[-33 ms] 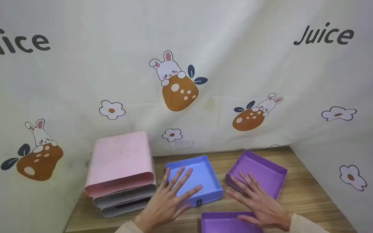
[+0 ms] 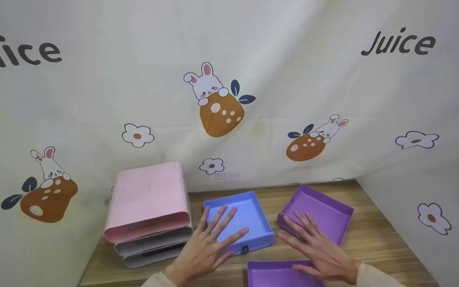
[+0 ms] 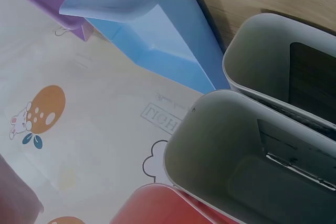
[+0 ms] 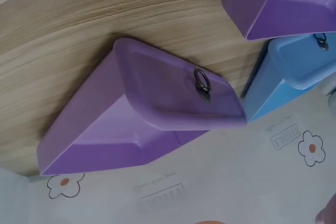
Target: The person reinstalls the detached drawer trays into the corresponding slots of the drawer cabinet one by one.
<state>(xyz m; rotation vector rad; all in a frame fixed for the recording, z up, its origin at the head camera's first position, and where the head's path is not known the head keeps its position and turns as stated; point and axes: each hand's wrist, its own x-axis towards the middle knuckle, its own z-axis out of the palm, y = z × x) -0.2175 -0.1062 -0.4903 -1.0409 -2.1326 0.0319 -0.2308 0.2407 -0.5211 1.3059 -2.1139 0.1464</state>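
Note:
My left hand, fingers spread and holding nothing, overlaps the front left of a blue drawer in the head view. A small dark ring pull is on that drawer's front. To the right, my right hand is also spread and empty. Its fingers overlap a purple drawer set at an angle, and its thumb overlaps a second purple drawer at the bottom edge. The right wrist view shows the angled drawer's front with its ring pull. All visible drawer interiors are empty.
Left of the blue drawer stands a stack of open-fronted casings, a pink one over grey ones. Their hollow openings show in the left wrist view. A printed cloth hangs behind and beside the wooden table.

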